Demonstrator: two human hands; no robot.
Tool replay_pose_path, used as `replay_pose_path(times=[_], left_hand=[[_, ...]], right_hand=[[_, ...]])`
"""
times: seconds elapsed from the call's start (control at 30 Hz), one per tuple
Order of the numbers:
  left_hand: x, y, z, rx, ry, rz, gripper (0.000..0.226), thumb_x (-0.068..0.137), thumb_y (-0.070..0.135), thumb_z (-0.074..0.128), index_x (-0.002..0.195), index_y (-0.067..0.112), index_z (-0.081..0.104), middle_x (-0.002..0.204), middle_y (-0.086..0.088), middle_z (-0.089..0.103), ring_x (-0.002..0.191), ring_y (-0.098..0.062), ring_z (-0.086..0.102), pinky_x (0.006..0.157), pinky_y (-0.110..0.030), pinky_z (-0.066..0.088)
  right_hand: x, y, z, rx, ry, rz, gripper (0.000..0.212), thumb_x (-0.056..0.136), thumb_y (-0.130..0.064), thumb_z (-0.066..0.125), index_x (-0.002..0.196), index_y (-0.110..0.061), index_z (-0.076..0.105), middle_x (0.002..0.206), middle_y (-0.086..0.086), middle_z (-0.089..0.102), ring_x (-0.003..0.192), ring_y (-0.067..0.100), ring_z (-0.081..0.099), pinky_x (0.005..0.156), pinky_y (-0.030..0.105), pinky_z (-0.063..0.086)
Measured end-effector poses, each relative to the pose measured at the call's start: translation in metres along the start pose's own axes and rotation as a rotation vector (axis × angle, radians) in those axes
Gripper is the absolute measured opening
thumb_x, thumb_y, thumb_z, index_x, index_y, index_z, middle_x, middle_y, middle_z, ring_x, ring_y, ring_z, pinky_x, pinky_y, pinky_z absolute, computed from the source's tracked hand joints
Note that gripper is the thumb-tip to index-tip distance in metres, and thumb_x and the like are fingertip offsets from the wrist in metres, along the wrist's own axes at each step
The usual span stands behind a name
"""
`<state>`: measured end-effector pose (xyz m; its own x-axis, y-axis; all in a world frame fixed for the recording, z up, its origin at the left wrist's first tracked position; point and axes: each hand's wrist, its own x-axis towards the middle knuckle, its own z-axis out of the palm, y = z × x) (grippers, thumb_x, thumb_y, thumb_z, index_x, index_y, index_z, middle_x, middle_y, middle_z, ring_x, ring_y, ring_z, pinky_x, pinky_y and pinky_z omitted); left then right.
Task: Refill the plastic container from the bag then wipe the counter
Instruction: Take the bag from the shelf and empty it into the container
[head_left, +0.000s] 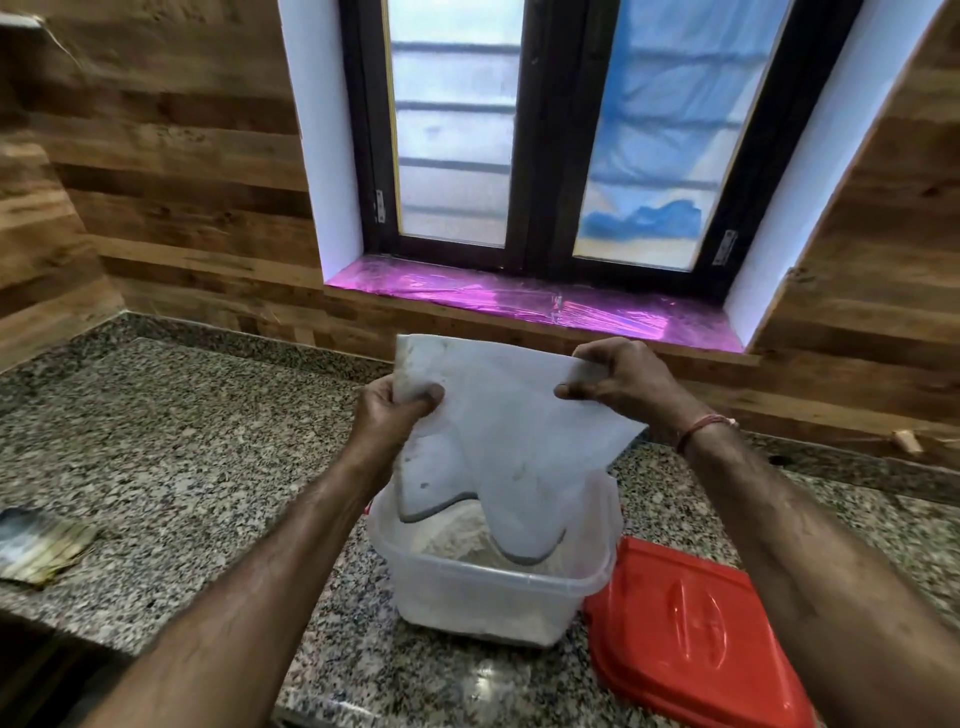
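Both bare hands hold a white, translucent plastic bag (511, 431) upside down over a clear, square plastic container (493, 587) that stands on the speckled grey granite counter (182, 467). The left hand (392, 415) is clamped on the bag's upper left corner, thumb in front and fingers curled behind the film. The right hand (626, 382) pinches the bag's upper right edge between thumb and fingertips, with a red thread bracelet (701, 428) at the wrist. The bag hangs down from the 2 grips, so its held edge is at the top and its 2 rounded lower lobes dip below the container's rim, inside the opening. The nearer lobe touches or sits just above the white flour (457, 532) heaped in the container; I cannot tell which.

A red plastic lid (691, 634) lies flat on the counter just beside the container, to its right, and bears a raised oval emblem whose lettering cannot be read. A folded, striped cloth (39, 543) lies on the counter well apart to the left. No writing shows on the bag or container. Behind the counter is a wood-pattern wall and a dark-framed window (540, 135) with a shiny pink-covered sill (519, 299).
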<state>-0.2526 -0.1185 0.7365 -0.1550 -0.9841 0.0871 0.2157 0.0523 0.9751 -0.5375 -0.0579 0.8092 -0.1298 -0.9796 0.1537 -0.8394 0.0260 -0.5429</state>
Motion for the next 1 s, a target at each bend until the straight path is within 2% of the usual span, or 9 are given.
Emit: replay_pose_path(times=[0.07,0.17,0.23,0.37,0.5,0.6,0.73,0.87,1.0], left_hand=[[0.004,-0.004,-0.010,-0.119,0.043,-0.034,0.015,0.080,0.008,0.082,0.094,0.007,0.075,0.089,-0.010,0.079,0.073,-0.021,0.074,0.072,-0.035,0.062],[0.007,-0.003,-0.017,-0.182,0.031,-0.044,0.014,0.079,0.009,0.082,0.092,0.009,0.075,0.088,-0.008,0.079,0.072,-0.020,0.074,0.070,-0.034,0.063],[0.004,-0.001,-0.012,-0.187,0.012,-0.049,0.010,0.085,0.005,0.076,0.094,0.006,0.073,0.085,-0.006,0.079,0.070,-0.018,0.074,0.064,-0.030,0.061],[0.006,0.000,-0.007,-0.179,0.076,-0.072,0.005,0.090,0.003,0.073,0.093,0.006,0.071,0.082,-0.003,0.079,0.067,-0.015,0.074,0.060,-0.027,0.061],[0.012,-0.003,-0.014,-0.172,0.149,-0.089,0.005,0.091,0.003,0.072,0.090,0.008,0.071,0.075,0.001,0.077,0.061,-0.011,0.072,0.058,-0.024,0.059],[0.011,-0.004,-0.015,-0.160,0.161,-0.095,0.008,0.090,0.001,0.072,0.088,0.008,0.071,0.073,0.002,0.077,0.061,-0.011,0.072,0.057,-0.024,0.059],[0.011,-0.003,-0.013,-0.147,0.224,-0.116,0.012,0.089,-0.002,0.073,0.086,0.010,0.071,0.074,-0.001,0.076,0.062,-0.014,0.072,0.056,-0.024,0.060],[0.011,-0.006,-0.018,-0.211,0.299,-0.148,0.011,0.089,0.001,0.074,0.089,0.011,0.070,0.080,-0.004,0.075,0.064,-0.015,0.070,0.054,-0.025,0.059],[0.004,-0.005,-0.027,-0.218,0.150,-0.094,0.013,0.088,0.009,0.076,0.101,0.008,0.072,0.092,-0.008,0.079,0.077,-0.022,0.075,0.065,-0.031,0.063]], right_hand=[[0.004,0.020,-0.013,0.046,-0.110,0.079,0.077,0.051,-0.071,0.090,0.111,-0.024,0.078,0.111,-0.011,0.076,0.105,0.014,0.070,0.100,0.045,0.056],[0.000,0.051,-0.020,0.325,-0.139,0.063,0.042,0.071,-0.040,0.093,0.092,-0.008,0.076,0.090,0.007,0.076,0.084,0.016,0.068,0.086,0.043,0.057],[-0.004,0.058,-0.018,0.500,-0.008,0.045,0.026,0.079,-0.021,0.089,0.088,-0.002,0.073,0.088,0.013,0.076,0.079,0.021,0.068,0.080,0.041,0.055],[-0.007,0.063,-0.012,0.764,0.188,0.027,0.017,0.085,-0.015,0.082,0.091,-0.005,0.071,0.083,0.007,0.073,0.071,0.015,0.066,0.066,0.028,0.054],[-0.025,0.076,0.011,1.054,-0.025,0.169,0.055,0.060,-0.041,0.095,0.102,-0.014,0.071,0.090,0.000,0.078,0.076,0.011,0.073,0.067,0.026,0.060],[-0.024,0.078,0.037,1.056,0.111,0.247,0.061,0.043,-0.040,0.101,0.088,-0.011,0.072,0.076,-0.003,0.079,0.066,0.008,0.073,0.061,0.027,0.061],[-0.008,0.073,0.034,1.054,0.342,0.240,0.016,0.078,-0.018,0.083,0.082,-0.015,0.067,0.067,-0.008,0.074,0.059,0.004,0.067,0.058,0.028,0.057],[-0.023,0.076,0.047,0.956,-0.035,0.268,0.021,0.084,-0.020,0.078,0.103,-0.013,0.073,0.091,-0.005,0.079,0.078,0.011,0.073,0.068,0.028,0.059],[-0.024,0.076,0.065,0.862,0.101,0.284,0.014,0.088,0.010,0.071,0.099,0.002,0.072,0.074,-0.004,0.078,0.063,0.005,0.071,0.062,0.027,0.055]])
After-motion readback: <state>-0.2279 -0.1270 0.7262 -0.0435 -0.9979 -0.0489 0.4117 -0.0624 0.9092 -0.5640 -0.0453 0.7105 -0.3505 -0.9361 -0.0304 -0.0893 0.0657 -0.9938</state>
